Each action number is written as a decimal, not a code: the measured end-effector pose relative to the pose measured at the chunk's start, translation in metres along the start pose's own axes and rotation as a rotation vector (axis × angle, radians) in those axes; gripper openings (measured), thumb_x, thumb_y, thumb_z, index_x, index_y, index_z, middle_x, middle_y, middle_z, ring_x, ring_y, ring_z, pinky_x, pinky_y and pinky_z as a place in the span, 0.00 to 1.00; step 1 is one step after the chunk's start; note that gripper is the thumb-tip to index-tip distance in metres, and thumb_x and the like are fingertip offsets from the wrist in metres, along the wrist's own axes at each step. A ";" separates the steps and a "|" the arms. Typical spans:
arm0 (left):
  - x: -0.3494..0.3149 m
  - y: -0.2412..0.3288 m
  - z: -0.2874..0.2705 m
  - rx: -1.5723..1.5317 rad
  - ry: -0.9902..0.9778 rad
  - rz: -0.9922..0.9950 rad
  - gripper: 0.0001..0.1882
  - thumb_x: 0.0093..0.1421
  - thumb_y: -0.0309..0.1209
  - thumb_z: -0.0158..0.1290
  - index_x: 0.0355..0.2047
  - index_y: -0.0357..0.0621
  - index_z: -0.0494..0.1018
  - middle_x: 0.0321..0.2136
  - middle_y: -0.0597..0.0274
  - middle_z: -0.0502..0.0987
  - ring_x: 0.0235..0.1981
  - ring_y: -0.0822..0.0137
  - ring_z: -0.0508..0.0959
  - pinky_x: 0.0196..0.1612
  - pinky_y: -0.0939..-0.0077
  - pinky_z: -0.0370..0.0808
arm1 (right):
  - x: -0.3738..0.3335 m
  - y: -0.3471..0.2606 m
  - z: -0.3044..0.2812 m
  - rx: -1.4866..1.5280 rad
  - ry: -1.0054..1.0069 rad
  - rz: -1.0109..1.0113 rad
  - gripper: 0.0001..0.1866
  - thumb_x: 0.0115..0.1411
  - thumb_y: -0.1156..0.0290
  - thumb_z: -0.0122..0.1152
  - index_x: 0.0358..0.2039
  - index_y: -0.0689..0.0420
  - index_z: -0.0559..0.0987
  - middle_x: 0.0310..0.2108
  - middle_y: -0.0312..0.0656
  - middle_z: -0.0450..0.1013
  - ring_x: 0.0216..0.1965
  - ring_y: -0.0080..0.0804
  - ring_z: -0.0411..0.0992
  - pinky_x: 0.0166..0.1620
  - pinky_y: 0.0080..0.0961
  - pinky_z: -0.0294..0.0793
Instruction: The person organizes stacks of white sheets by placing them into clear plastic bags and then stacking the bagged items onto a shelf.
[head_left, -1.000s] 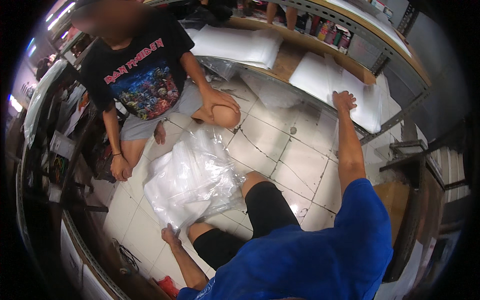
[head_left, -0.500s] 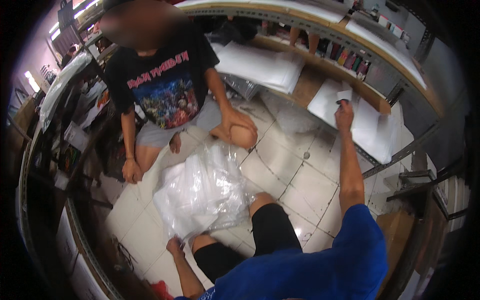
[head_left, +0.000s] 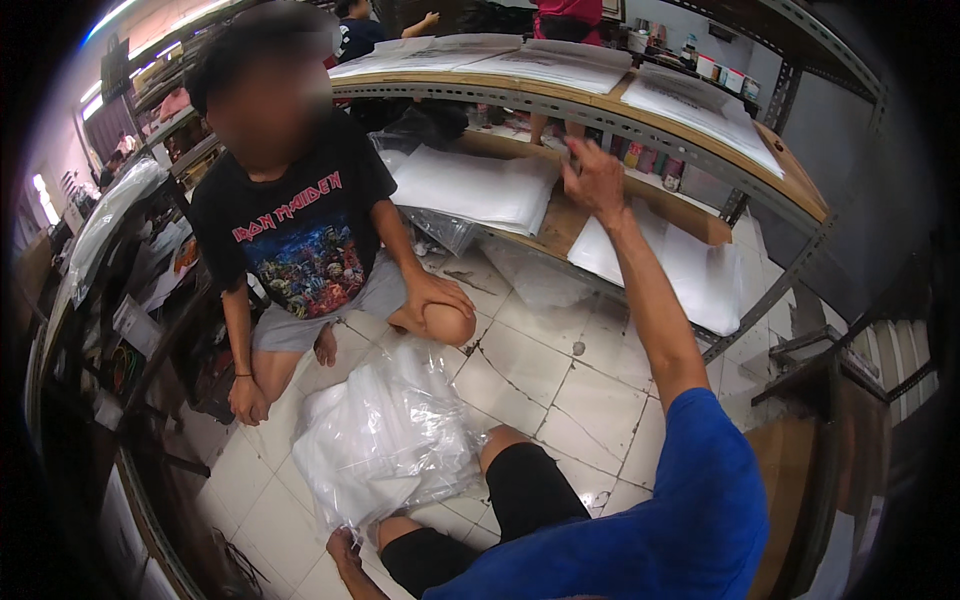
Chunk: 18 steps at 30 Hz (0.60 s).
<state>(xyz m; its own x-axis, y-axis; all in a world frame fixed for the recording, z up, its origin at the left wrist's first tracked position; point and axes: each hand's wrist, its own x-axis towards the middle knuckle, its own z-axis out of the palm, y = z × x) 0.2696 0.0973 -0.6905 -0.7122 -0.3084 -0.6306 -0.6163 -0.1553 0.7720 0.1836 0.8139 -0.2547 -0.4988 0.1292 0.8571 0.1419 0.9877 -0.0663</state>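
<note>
A clear plastic bag (head_left: 390, 430) packed with white, folded-looking material lies on the floor in front of my knees. My left hand (head_left: 345, 548) is closed on its near left corner. My right hand (head_left: 597, 182) is raised at the far side, in front of the upper shelf's edge. Its fingers are bent and apart, and I see nothing in them. Below and to the right of that hand, a stack of white sheets (head_left: 690, 275) lies on the lower wooden shelf. Another white stack (head_left: 475, 188) lies further left.
A person in a black shirt (head_left: 300, 220) sits across from me, a hand on one knee. The metal-framed upper shelf (head_left: 700, 145) carries printed white sheets. Crowded racks (head_left: 130, 320) stand at the left, a brown carton (head_left: 785, 480) at the right. Other people are further back.
My right hand has moved left and up from the right-hand stack. The small white piece and dark object it held no longer show. My left hand stays at the bag's corner. The view has shifted.
</note>
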 end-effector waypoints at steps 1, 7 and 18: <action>0.002 -0.003 -0.001 -0.023 -0.007 0.008 0.13 0.50 0.25 0.49 0.37 0.44 0.74 0.23 0.67 0.73 0.23 0.69 0.72 0.28 0.68 0.71 | 0.012 0.000 -0.013 -0.097 0.092 -0.009 0.23 0.47 0.70 0.57 0.47 0.54 0.72 0.32 0.49 0.72 0.33 0.51 0.73 0.35 0.43 0.72; -0.021 0.012 0.014 -0.096 0.072 -0.033 0.11 0.49 0.26 0.51 0.34 0.45 0.74 0.27 0.65 0.73 0.26 0.68 0.73 0.28 0.71 0.71 | 0.089 0.025 -0.078 -0.317 0.035 0.510 0.22 0.48 0.63 0.53 0.41 0.63 0.75 0.33 0.55 0.75 0.38 0.52 0.74 0.41 0.43 0.72; -0.042 0.011 0.025 -0.171 -0.404 0.097 0.09 0.48 0.35 0.56 0.27 0.49 0.69 0.24 0.68 0.70 0.27 0.70 0.70 0.32 0.67 0.69 | -0.028 -0.105 -0.051 0.389 -0.457 0.223 0.13 0.47 0.68 0.58 0.34 0.58 0.79 0.34 0.47 0.76 0.37 0.43 0.74 0.42 0.34 0.72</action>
<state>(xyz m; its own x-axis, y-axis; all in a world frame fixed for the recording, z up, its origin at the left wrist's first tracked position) 0.2841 0.1315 -0.6578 -0.8589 0.0568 -0.5089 -0.5001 -0.3067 0.8098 0.2266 0.7024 -0.2458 -0.8196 0.2749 0.5027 0.0064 0.8817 -0.4718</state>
